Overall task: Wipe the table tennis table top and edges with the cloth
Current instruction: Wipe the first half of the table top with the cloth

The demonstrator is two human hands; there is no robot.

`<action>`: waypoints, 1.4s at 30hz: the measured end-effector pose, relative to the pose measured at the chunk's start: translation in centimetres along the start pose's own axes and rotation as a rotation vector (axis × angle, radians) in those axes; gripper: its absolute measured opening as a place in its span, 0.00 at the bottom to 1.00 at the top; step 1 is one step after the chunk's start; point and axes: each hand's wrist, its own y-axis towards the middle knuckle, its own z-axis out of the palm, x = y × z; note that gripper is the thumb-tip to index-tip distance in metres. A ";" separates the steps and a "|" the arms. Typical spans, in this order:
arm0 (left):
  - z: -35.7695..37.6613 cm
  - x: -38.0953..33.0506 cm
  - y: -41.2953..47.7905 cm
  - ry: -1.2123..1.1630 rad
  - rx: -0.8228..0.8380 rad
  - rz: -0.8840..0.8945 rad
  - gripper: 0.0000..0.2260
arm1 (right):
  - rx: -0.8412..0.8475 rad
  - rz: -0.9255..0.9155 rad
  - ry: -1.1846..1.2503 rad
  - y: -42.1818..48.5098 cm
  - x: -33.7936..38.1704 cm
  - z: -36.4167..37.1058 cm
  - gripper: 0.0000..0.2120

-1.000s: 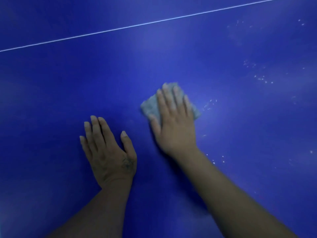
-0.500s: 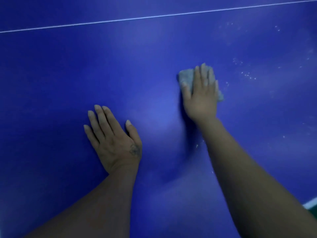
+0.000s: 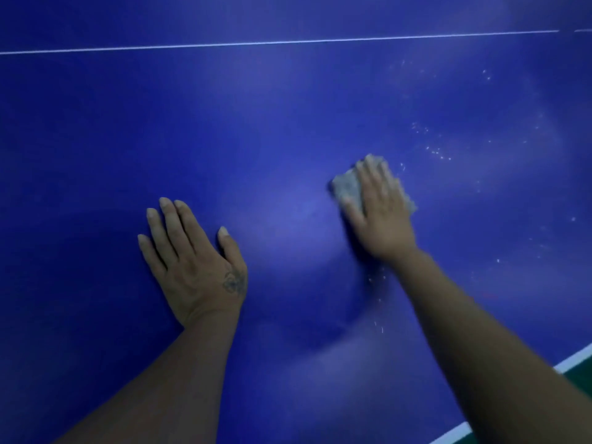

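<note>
The blue table tennis table top [image 3: 256, 129] fills the view. A folded grey cloth [image 3: 347, 187] lies flat on it right of centre. My right hand [image 3: 381, 213] presses on the cloth with straight fingers and covers most of it. My left hand [image 3: 195, 261] rests flat on the bare table to the left, fingers spread, apart from the cloth.
A thin white line [image 3: 288, 42] crosses the table at the far side. White specks of dust [image 3: 435, 152] are scattered to the right of the cloth. The table's white-edged near border [image 3: 573, 360] and green floor show at the bottom right corner.
My right hand first slid the cloth away and to the right, then drew it back toward me. The left hand stayed flat in place.
</note>
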 end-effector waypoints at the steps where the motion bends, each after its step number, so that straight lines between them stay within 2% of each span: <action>1: 0.0 -0.1 0.0 0.005 0.002 -0.002 0.33 | 0.007 0.077 -0.004 2.5 -1.4 -0.5 0.32; 4: -0.1 -0.2 0.0 0.037 0.006 -0.009 0.33 | 0.064 0.197 0.047 7.3 -3.3 -1.6 0.34; 7: -0.1 -0.3 -0.1 0.046 0.010 -0.003 0.32 | 0.032 0.199 0.007 5.3 -0.5 -0.6 0.34; 9: -0.2 -0.4 -0.2 0.041 0.003 -0.006 0.32 | -0.035 0.099 -0.034 0.3 2.7 0.5 0.33; 11: -0.3 -0.4 -0.2 0.039 -0.004 -0.003 0.32 | -0.053 -0.033 0.030 -6.0 6.0 1.9 0.32; 14: -0.3 -0.3 -0.2 0.034 -0.014 0.007 0.32 | 0.037 -0.200 0.094 -14.6 9.3 3.6 0.33; 16: -0.6 -0.4 -0.2 0.020 -0.009 0.009 0.32 | 0.069 -0.305 0.091 -17.1 8.7 3.8 0.34; 19: -1.0 -0.5 -0.1 -0.005 0.017 0.002 0.31 | 0.052 -0.436 0.105 -14.5 4.1 2.6 0.32; 21: -1.3 -0.2 -0.2 -0.040 0.038 0.006 0.29 | 0.003 -0.346 0.057 -10.5 -0.8 1.1 0.30; 24: -1.6 0.5 -0.8 -0.167 0.029 -0.003 0.25 | 0.004 -0.040 -0.007 -3.2 -8.2 -0.9 0.33; 26: -2.2 0.6 -2.8 -0.226 0.038 -0.038 0.24 | 0.065 0.135 0.013 0.8 -11.6 -2.4 0.36; 28: -2.8 0.5 -7.0 -0.201 0.073 -0.061 0.24 | 0.138 0.214 0.051 2.8 -12.7 -3.3 0.40; 30: -3.3 0.4 -12.8 -0.134 0.105 -0.064 0.27 | 0.155 0.208 0.052 2.0 -11.4 -3.4 0.41; 34: -2.2 0.8 -20.5 -0.050 0.105 -0.050 0.28 | 0.069 0.026 0.015 -6.2 -6.2 -1.4 0.35; 39: -1.5 1.1 -20.3 -0.034 0.082 -0.062 0.28 | 0.109 -0.304 0.046 -18.4 0.7 1.7 0.33; 42: -1.3 1.3 -20.5 -0.058 0.086 -0.081 0.28 | 0.125 -0.410 0.063 -20.5 3.6 3.1 0.32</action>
